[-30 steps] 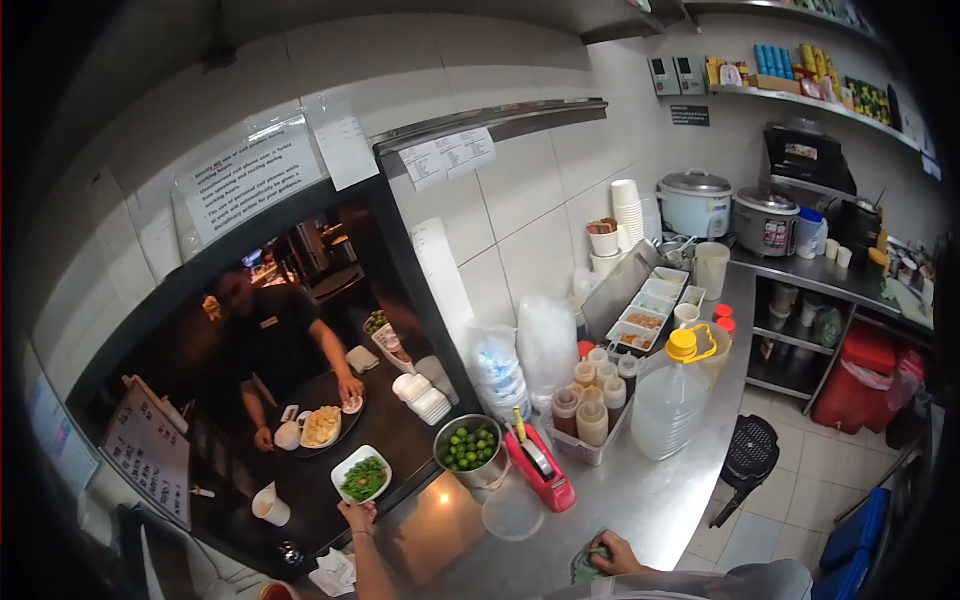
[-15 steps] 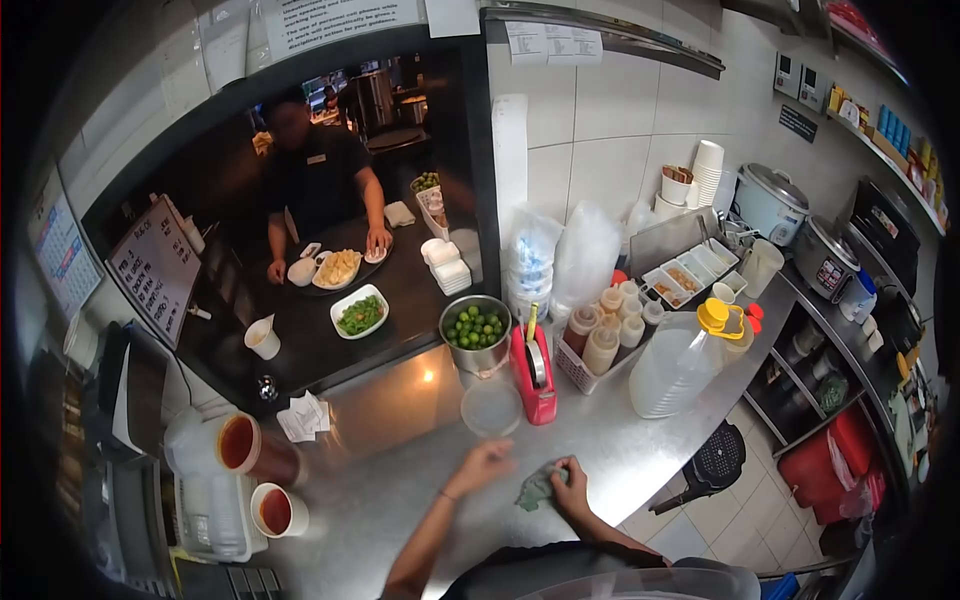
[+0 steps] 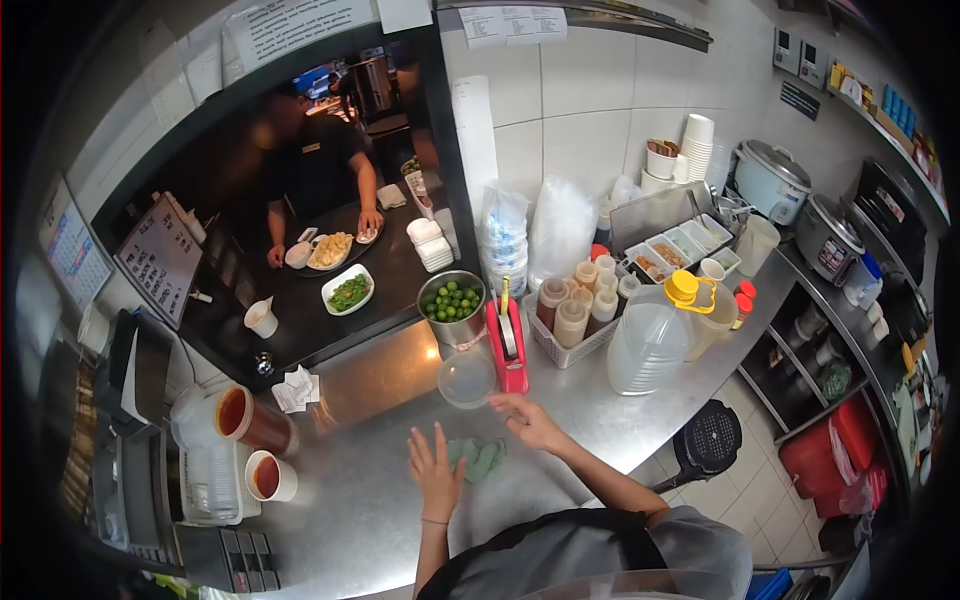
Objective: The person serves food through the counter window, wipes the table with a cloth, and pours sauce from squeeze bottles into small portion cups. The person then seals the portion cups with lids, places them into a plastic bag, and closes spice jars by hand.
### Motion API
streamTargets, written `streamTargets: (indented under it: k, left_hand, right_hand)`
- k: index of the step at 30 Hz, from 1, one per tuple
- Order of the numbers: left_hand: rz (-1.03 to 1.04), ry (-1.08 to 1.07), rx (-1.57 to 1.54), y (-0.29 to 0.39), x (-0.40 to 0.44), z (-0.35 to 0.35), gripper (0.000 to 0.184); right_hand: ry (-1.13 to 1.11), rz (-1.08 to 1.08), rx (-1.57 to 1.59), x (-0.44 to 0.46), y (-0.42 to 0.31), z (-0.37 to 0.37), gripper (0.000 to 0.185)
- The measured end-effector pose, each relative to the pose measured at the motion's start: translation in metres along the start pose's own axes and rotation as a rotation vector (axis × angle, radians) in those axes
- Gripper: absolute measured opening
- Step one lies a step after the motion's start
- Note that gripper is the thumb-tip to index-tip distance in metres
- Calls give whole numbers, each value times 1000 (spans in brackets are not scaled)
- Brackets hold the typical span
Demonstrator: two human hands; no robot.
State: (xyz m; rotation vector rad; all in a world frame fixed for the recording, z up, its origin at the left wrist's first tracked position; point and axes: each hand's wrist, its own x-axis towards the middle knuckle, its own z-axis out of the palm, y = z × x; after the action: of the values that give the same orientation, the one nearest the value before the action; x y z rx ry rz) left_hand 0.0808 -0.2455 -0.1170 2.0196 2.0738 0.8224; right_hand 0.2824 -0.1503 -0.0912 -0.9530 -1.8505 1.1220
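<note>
On the steel counter [image 3: 360, 520] lies a crumpled green cloth [image 3: 478, 457]. My left hand [image 3: 436, 468] is at the cloth's left edge, fingers spread, holding nothing; whether it touches the cloth is unclear. Up and to the right of the cloth, my right hand [image 3: 528, 420] is empty with its fingers apart, near a round clear lid [image 3: 467, 379] and a red tape dispenser [image 3: 507, 345]. A steel pot of green citrus fruit [image 3: 451, 308] stands behind the lid. Beyond the window, a white dish of green vegetables [image 3: 348, 290] rests on the dark ledge.
Across the ledge a person [image 3: 315, 170] has hands at a tray with food. Squeeze bottles [image 3: 572, 322] in a basket and a large yellow-capped jug [image 3: 648, 340] stand right. Containers of red sauce [image 3: 267, 475] are left. A black stool [image 3: 708, 437] stands beyond the counter edge.
My left hand has drawn back from the vegetable dish to the counter and spread its fingers. My right hand has let go of the green cloth, which now lies further left. The view has shifted.
</note>
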Motion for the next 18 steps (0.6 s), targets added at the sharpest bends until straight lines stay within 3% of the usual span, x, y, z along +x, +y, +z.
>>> streamTargets:
  k: [2, 4, 6, 7, 8, 11, 14, 17, 18]
  left_hand:
    - [19, 92, -131, -9, 7, 47, 65]
    - [137, -121, 219, -26, -6, 101, 62]
    - [119, -124, 202, -30, -8, 105, 63]
    - [118, -127, 172, -32, -6, 105, 63]
    - [111, -120, 182, -34, -7, 103, 63]
    - [61, -57, 50, -43, -27, 94, 65]
    - [-67, -46, 96, -54, -40, 84, 67]
    - [-90, -22, 74, -59, -46, 84, 68]
    - [-92, -28, 70, -60, -43, 86, 68]
  right_hand:
    - [-298, -49, -65, 20, 2, -7, 43]
    - [-169, -329, -236, 74, -20, -24, 47]
    - [31, -474, -118, 156, -38, -53, 51]
    - [125, -438, -194, 189, -82, -78, 52]
    - [299, -694, -249, 235, -103, -101, 50]
    - [646, -899, -525, 347, -163, -186, 41]
    - [872, -795, -765, 438, -193, -275, 47]
    - [884, -737, -788, 458, -232, -305, 52]
    - [874, -623, -791, 463, -240, -306, 54]
